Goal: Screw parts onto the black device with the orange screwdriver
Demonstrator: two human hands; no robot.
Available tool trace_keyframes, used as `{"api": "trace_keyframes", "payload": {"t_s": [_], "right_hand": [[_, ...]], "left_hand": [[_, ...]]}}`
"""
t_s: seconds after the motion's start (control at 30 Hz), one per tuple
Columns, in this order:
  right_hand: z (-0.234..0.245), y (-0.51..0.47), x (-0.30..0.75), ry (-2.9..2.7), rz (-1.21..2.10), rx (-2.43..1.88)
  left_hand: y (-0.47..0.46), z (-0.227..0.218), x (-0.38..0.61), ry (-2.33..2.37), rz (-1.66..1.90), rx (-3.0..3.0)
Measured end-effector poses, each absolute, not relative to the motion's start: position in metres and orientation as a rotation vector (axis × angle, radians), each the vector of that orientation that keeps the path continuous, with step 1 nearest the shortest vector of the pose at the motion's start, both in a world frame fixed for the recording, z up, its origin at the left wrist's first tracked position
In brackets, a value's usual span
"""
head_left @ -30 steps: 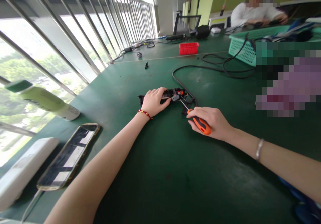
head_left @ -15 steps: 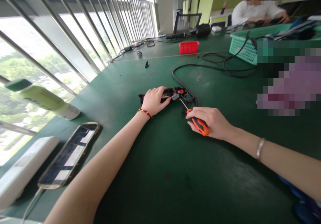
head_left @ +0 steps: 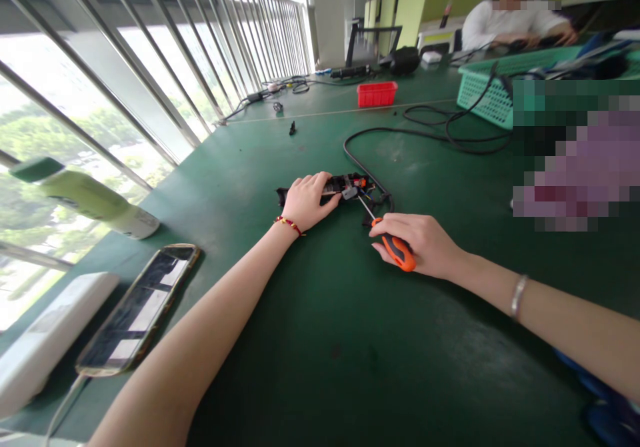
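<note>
A small black opened device with red and blue wiring lies on the green table, a black cable running from it. My left hand presses down on the device's left part, fingers curled over it. My right hand is closed round the orange-and-black handle of a screwdriver. Its thin metal shaft points up-left, and the tip rests in the device's exposed parts.
A phone and a white block lie at the left edge, beside a green-white bottle. A red bin, a teal basket and coiled cables sit farther back. Another person sits at the far right.
My right hand and the screwdriver have shifted very slightly; the handle looks a little turned. My left hand stays on the device.
</note>
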State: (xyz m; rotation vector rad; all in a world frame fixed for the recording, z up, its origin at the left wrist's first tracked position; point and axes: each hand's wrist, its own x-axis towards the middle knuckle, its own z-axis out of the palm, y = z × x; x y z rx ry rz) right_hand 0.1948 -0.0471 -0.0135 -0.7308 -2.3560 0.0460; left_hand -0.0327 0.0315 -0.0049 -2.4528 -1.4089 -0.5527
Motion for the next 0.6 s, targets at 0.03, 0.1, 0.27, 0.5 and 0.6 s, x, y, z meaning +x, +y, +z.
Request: {"api": "trace_keyframes", "payload": {"t_s": [0.03,0.1,0.27,0.5,0.6], "right_hand": [[-0.0137,-0.0471,0.1951,-2.357,0.043,-0.73],[-0.0138,-0.0472,0.1956,-2.365,0.04,-0.726],[-0.0142,-0.047,0.195,-2.38,0.031,-0.721],[-0.0135,-0.0474,0.1953,-2.39,0.032,-0.712],[-0.0131,-0.0474,0.1955,-2.395,0.032,-0.716]], "left_hand": [[0.0315,-0.0049,-0.0327,-1.41,-0.552,-2.454],[0.0313,-0.0047,-0.0327,-1.415,-0.548,-2.456],[0.0307,-0.004,-0.0323,-1.431,-0.534,-2.458],[0.0306,-0.0036,-0.0317,-1.451,-0.526,-2.461],[0.0304,-0.0027,-0.0311,-1.461,-0.525,-2.457]]}}
